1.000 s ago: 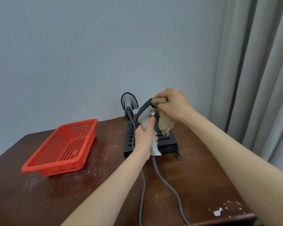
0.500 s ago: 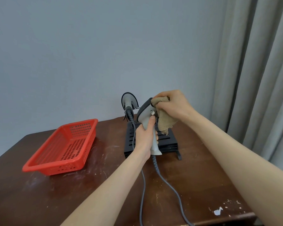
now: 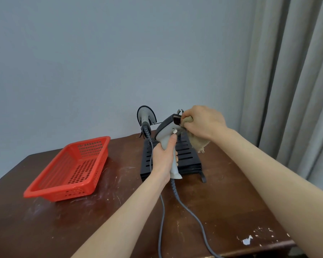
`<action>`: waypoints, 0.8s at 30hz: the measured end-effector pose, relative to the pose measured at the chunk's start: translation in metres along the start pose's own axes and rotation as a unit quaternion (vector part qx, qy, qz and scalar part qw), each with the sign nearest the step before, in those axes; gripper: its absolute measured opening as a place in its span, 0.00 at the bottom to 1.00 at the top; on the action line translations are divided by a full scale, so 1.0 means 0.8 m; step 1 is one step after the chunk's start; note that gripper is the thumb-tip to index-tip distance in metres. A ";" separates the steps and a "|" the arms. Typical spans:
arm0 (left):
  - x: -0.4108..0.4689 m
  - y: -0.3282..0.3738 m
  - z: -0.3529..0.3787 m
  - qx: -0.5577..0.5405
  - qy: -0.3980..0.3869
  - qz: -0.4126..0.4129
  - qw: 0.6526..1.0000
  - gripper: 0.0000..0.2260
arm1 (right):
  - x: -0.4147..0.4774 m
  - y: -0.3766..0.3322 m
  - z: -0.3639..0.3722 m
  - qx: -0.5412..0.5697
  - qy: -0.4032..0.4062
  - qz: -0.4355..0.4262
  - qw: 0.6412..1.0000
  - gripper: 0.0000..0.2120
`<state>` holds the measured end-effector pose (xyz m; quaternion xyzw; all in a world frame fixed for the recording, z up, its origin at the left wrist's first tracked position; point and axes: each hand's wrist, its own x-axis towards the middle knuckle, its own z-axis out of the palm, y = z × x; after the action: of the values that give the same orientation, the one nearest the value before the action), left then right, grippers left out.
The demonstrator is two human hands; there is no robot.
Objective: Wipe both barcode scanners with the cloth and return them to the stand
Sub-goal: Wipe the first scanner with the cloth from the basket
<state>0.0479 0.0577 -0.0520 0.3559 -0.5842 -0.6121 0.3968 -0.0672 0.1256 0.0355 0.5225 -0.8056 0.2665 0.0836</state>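
My left hand (image 3: 163, 159) grips the handle of a grey barcode scanner (image 3: 167, 130) and holds it upright above the black slotted stand (image 3: 190, 157). My right hand (image 3: 203, 123) holds a bunched tan cloth (image 3: 198, 142) against the right side of the scanner's head, beside its dark window. A second grey scanner (image 3: 145, 116) sits in the stand at the back left, head up. Grey cables (image 3: 162, 211) run from both scanners toward the table's front edge.
A red perforated plastic basket (image 3: 71, 170) stands on the left of the dark wooden table (image 3: 222, 211). A grey wall is behind, and a grey curtain (image 3: 291, 90) hangs at the right. The table's front right corner shows chipped paint.
My right hand with the cloth has slid from over the top of the scanner's head down to its right side, uncovering the dark window. My left hand kept its grip.
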 end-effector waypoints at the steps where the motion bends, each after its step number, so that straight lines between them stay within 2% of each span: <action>1: 0.000 0.000 -0.001 -0.005 0.001 -0.005 1.000 0.16 | 0.000 0.005 0.002 -0.040 0.001 0.014 0.999 0.12; 3: 0.001 0.004 -0.003 -0.029 0.001 -0.018 0.999 0.15 | -0.001 0.017 0.008 -0.083 0.002 0.062 0.995 0.12; 6: 0.003 0.009 -0.006 -0.057 -0.001 -0.034 0.998 0.14 | -0.006 0.030 0.011 -0.015 0.019 0.113 0.993 0.13; 8: 0.002 0.008 -0.006 -0.061 -0.004 -0.039 0.997 0.15 | -0.010 0.026 0.009 0.063 0.056 0.096 0.992 0.13; 12: 0.002 0.008 -0.003 -0.055 -0.011 -0.041 0.998 0.17 | -0.011 0.004 0.007 0.156 0.131 0.045 0.978 0.08; 15: 0.003 0.008 0.000 -0.035 -0.015 -0.023 0.999 0.18 | -0.012 -0.013 0.014 0.213 0.090 0.010 0.973 0.07; 18: 0.002 0.008 0.001 -0.035 -0.010 -0.013 0.999 0.17 | -0.013 -0.022 0.015 0.277 0.043 -0.026 0.960 0.12; 20: 0.003 0.007 -0.001 -0.031 -0.005 -0.009 0.999 0.16 | -0.011 -0.018 0.015 0.245 0.040 -0.033 0.968 0.15; 24: 0.002 0.001 -0.004 -0.024 -0.004 -0.004 1.000 0.15 | -0.003 0.000 0.015 0.101 0.031 -0.005 0.994 0.15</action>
<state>0.0500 0.0546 -0.0510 0.3459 -0.5696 -0.6291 0.4002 -0.0645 0.1213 0.0244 0.5241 -0.7687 0.3622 0.0570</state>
